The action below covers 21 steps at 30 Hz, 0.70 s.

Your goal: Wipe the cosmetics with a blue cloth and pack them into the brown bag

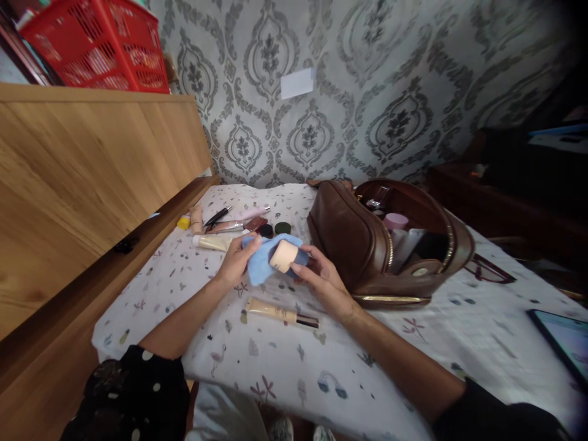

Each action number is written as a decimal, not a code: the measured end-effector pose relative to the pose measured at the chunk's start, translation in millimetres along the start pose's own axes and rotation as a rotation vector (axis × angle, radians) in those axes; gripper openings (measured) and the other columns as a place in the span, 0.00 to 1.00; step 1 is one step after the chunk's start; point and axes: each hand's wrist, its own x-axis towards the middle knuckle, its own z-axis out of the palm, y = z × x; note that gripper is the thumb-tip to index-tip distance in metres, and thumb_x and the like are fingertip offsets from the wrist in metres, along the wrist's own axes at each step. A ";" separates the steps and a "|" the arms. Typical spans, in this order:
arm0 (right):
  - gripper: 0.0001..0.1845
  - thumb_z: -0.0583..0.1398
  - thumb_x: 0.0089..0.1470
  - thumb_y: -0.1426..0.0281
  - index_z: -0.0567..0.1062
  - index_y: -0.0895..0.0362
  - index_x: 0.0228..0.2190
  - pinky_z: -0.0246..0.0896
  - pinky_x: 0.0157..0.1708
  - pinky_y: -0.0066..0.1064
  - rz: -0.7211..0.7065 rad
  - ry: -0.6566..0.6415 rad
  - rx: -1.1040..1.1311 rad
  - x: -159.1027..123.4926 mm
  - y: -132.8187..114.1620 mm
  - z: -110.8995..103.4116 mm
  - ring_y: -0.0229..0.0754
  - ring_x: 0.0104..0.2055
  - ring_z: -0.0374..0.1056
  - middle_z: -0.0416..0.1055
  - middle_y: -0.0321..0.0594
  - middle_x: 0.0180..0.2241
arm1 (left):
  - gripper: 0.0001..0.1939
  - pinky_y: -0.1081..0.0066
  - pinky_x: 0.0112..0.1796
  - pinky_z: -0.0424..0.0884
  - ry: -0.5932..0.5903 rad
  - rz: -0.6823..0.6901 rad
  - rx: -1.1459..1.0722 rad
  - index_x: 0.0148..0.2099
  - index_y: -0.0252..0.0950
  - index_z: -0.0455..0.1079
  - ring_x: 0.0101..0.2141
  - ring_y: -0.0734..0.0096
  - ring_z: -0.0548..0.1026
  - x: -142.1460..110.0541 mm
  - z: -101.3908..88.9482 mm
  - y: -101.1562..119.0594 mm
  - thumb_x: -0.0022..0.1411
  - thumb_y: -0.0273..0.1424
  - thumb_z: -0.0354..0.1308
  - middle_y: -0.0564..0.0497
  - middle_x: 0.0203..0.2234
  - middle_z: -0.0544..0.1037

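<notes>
My left hand pinches a light blue cloth, which is bunched behind and against a small cosmetic jar. The jar has a peach-coloured body and a dark end, and it is tilted. My right hand grips the jar by its dark end. Just below both hands, a cream tube with a dark cap lies on the patterned cloth. Beyond the left hand are another pale tube, a black pen-like stick and a dark round lid.
A brown leather bag, unzipped with cosmetics inside, stands right of my hands. Glasses and a phone lie farther right. At left rises a wooden cabinet bearing a red basket. A yellow item sits near it.
</notes>
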 end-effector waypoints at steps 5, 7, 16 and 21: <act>0.33 0.72 0.39 0.53 0.69 0.52 0.43 0.64 0.29 0.29 0.013 0.042 0.009 0.6 3.5 -1.4 0.42 0.37 0.67 0.72 0.37 0.34 | 0.22 0.71 0.37 0.69 -0.228 0.178 0.235 0.30 0.34 0.70 0.33 0.71 0.70 -6.9 3.0 13.3 0.53 0.48 0.70 0.53 0.29 0.70; 0.32 0.72 0.39 0.53 0.69 0.52 0.43 0.64 0.30 0.30 0.018 0.023 0.002 -0.1 3.7 -1.9 0.43 0.38 0.67 0.72 0.37 0.34 | 0.18 0.67 0.48 0.68 -0.236 0.327 0.392 0.31 0.35 0.71 0.44 0.64 0.72 -9.2 3.7 15.4 0.57 0.45 0.67 0.48 0.39 0.73; 0.31 0.71 0.43 0.53 0.69 0.52 0.45 0.62 0.26 0.29 0.069 -0.120 0.069 -2.9 4.3 -3.1 0.39 0.32 0.65 0.68 0.35 0.32 | 0.24 0.56 0.59 0.63 -0.443 0.669 0.737 0.62 0.43 0.60 0.60 0.56 0.65 -10.6 -2.5 -2.6 0.68 0.40 0.58 0.41 0.59 0.65; 0.35 0.71 0.44 0.55 0.68 0.51 0.51 0.59 0.25 0.28 0.120 -0.222 0.108 -6.3 3.5 -1.6 0.38 0.30 0.66 0.69 0.35 0.33 | 0.29 0.60 0.54 0.68 -0.468 0.592 0.762 0.61 0.41 0.63 0.54 0.56 0.70 -11.6 -2.1 0.8 0.65 0.51 0.57 0.42 0.53 0.69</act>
